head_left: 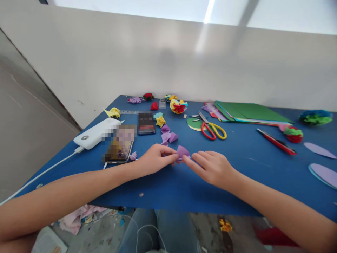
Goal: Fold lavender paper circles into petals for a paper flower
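A small folded purple paper piece (182,151) lies on the blue table (237,165) near its front edge. My left hand (155,159) pinches its left side with thumb and fingers closed. My right hand (212,167) rests flat on the table, its fingers stretched out, fingertips pressing the paper's right edge. Three similar folded purple pieces (168,134) lie just behind the hands.
Red-and-yellow scissors (213,129), a red cutter (277,142), stacked coloured sheets (247,111), purple ovals (322,161), several paper flowers (178,105), two phones (119,146) and a white power bank (96,133) with cable lie on the table. A white wall stands behind.
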Available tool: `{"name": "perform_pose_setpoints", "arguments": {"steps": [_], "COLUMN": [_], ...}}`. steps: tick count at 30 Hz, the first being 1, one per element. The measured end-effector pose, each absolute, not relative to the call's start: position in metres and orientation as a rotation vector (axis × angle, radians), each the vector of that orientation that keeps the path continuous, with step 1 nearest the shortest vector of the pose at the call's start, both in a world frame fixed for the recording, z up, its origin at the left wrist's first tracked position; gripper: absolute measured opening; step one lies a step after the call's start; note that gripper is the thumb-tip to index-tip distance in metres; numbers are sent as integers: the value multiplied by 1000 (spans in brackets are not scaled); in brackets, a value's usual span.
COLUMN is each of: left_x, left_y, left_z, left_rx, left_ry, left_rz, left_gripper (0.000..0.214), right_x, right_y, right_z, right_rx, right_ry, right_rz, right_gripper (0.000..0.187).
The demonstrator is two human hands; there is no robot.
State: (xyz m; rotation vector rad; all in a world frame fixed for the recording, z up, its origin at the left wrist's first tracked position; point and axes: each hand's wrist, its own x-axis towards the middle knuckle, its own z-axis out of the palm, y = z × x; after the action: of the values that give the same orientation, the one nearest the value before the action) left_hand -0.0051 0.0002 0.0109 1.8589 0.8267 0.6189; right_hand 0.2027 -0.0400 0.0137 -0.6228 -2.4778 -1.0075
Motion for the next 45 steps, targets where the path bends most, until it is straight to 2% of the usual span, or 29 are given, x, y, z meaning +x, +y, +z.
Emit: {"name": "perform_pose_setpoints", "arguments": {"steps": [7,11,14,17,22,28,45], "left_x": [-11,-16,-17,-16,-16,-16,-13], "left_y": [7,7,2,-1,1,-4,-11], "left_z": [14,8,3,1,3,4,2], "left_rx": [1869,2666,3303,3494,3510,3492,3456], "left_ry": [1071,891,511,436,445,409,514], "left_rz": [1021,1085,979,968,934,1005,995], "left_gripper": [26,18,13,11,12,14,15], "right_x": [217,221,215,207,202,201,203], "right_y": [-27,-20,-21,-27,-32,-30,-36], "right_z": [13,9,5,3,4,2,-2], "right_rx": [-847,-972,-937,-837,-809,-755,-716], "right_ry": [-2282,-2169,-2293,-2456,-2578,-2499,-2433], "right_rz": [-1152,-1195,-977,-739,-573,-692,-695], "right_gripper": [24,21,20,23,30,17,13]}}
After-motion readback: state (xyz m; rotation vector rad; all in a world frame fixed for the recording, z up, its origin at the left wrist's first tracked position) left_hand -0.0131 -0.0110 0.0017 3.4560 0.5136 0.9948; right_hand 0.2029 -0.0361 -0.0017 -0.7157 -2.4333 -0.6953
